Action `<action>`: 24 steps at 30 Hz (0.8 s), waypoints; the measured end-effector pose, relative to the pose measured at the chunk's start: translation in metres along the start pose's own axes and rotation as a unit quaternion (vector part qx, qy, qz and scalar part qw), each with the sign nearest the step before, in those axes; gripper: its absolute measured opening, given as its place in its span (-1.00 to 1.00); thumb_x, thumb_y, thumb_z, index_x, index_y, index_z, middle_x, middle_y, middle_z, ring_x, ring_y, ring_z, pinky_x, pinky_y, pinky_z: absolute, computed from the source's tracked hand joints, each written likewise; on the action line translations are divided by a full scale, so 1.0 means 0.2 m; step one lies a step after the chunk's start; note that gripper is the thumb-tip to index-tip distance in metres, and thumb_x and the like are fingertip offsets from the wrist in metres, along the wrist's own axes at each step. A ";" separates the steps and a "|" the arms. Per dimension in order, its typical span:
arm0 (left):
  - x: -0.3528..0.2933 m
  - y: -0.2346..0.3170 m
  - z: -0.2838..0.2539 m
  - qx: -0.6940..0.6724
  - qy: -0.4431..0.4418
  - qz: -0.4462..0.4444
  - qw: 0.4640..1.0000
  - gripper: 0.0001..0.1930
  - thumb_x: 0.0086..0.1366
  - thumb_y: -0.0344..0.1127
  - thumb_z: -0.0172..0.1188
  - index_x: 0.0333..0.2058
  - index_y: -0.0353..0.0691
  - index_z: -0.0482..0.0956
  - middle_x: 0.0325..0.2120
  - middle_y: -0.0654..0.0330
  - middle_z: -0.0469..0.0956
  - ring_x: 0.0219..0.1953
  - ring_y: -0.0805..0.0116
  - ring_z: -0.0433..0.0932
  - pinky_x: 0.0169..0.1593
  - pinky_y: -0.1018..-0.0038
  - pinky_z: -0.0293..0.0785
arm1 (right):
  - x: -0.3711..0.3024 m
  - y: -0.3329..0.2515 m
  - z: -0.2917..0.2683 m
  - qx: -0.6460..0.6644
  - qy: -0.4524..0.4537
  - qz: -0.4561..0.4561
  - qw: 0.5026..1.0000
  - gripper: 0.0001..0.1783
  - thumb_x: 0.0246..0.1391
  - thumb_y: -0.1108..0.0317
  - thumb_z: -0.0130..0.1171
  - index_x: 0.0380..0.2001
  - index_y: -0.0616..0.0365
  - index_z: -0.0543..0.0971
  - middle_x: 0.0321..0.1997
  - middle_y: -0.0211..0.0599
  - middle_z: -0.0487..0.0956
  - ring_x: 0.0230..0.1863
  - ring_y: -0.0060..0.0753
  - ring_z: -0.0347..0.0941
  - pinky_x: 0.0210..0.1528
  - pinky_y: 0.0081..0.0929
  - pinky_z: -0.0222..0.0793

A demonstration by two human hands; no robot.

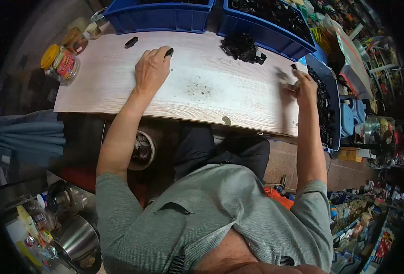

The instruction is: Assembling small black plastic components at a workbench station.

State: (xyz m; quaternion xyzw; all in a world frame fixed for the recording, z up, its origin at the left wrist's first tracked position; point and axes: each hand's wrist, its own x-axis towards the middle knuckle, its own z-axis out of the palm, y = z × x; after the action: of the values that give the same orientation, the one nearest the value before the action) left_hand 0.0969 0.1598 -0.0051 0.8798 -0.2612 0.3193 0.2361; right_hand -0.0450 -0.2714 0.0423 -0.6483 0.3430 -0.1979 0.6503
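Note:
My left hand [152,68] is over the left half of the table, its fingers closed on a small black plastic part [169,52] that sticks out past the fingertips. Beyond it, to the left, another black plastic part [131,42] lies by itself. Over the table's right end, my right hand [306,87] has its fingers drawn together, with a small black piece [294,66] at their tips; the thumb side is slightly blurred. A loose pile of black plastic parts [243,48] lies at the back, right of the middle.
Two blue bins [161,18] with black parts stand along the back. Another blue bin [333,105], full of black parts, sits against the table's right end. A yellow-lidded jar [65,66] is at the left edge. A bucket [142,150] stands below the front edge [188,118].

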 end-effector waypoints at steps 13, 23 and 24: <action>0.04 0.24 -0.01 0.001 -0.170 0.039 0.985 -0.73 0.24 -0.40 0.23 -0.07 -0.19 0.68 -0.29 0.02 0.64 -0.21 0.04 0.60 -0.11 0.21 0.56 | 0.11 0.00 0.21 -0.144 -0.208 -0.048 0.966 -0.37 0.02 0.51 0.28 0.23 0.12 0.45 -0.66 -0.42 0.38 -0.68 -0.51 0.35 -0.62 -0.43 0.35; 0.10 0.20 0.06 -0.010 -0.090 0.052 0.994 -0.78 0.31 -0.22 0.25 -0.16 -0.16 0.72 -0.25 0.04 0.65 -0.18 -0.01 0.57 -0.06 0.17 0.53 | 0.08 -0.03 0.38 -0.283 -0.235 -0.097 0.925 -0.43 0.02 0.35 0.41 0.14 -0.08 0.54 -0.65 -0.47 0.46 -0.73 -0.55 0.36 -0.72 -0.49 0.26; 0.11 0.19 0.07 -0.010 -0.090 0.052 0.995 -0.78 0.31 -0.22 0.25 -0.16 -0.16 0.72 -0.25 0.04 0.65 -0.18 -0.01 0.57 -0.06 0.17 0.53 | 0.07 -0.04 0.38 -0.283 -0.235 -0.097 0.925 -0.43 0.02 0.35 0.41 0.14 -0.08 0.54 -0.65 -0.47 0.46 -0.73 -0.55 0.36 -0.72 -0.49 0.26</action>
State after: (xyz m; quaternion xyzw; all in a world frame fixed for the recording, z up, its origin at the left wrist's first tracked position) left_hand 0.0943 0.1156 0.0106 0.8876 -0.3302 0.2482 0.2039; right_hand 0.0194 -0.2280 0.0420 -0.8635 0.1570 0.0033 0.4793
